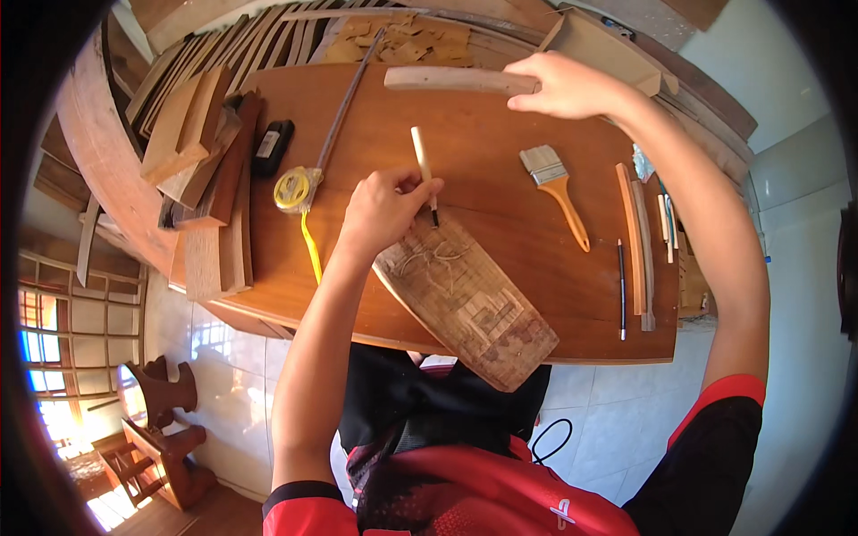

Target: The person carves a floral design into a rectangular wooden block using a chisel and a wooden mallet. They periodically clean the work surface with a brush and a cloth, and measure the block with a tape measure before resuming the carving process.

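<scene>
A carved wooden board [496, 286] lies slanted on the table, its lower end jutting past the front edge. Raised leaf-like lines and a chipped, hatched patch mark its upper face. Upright over its far end stands a carving chisel [418, 147] with a pale handle and dark lower part. My left hand [382, 213] is closed round the chisel, with the wrist beside the board's left edge. At the far side of the table my right hand [572, 85] grips one end of a pale wooden bar [447, 79], which points left, away from the board.
Right of the board lie a paintbrush [559, 188], a pencil [622, 290] and narrow wood strips [631, 241]. To the left are a tape measure [295, 190], a metal rod [353, 98], a black device [273, 147] and stacked wood blocks [201, 152]. Planks and a tray [599, 49] line the back.
</scene>
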